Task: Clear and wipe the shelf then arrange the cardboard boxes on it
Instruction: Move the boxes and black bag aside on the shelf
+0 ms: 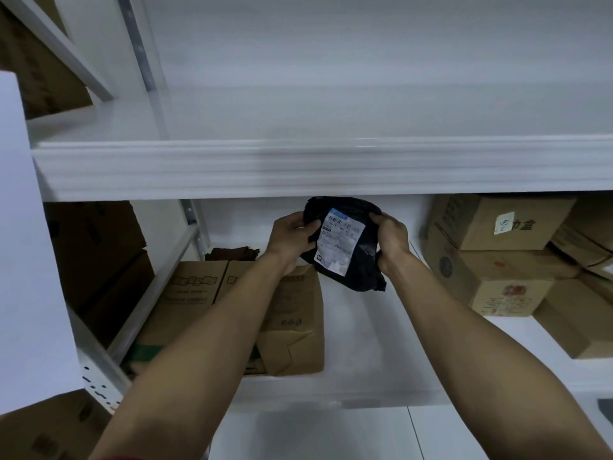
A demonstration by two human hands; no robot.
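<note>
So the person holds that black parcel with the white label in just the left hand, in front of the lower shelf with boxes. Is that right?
Not quite: the head view shows both hands on it. The left hand grips one side of the parcel and the right hand the other. The white label, lower shelf and boxes are as you say.

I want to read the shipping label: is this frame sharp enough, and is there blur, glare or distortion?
Head view: the label on the black parcel is too soft to read; the upper shelf edge is smeared by motion blur; the wide-angle lens bends the shelf lines; lighting is even, no harsh glare.
</note>
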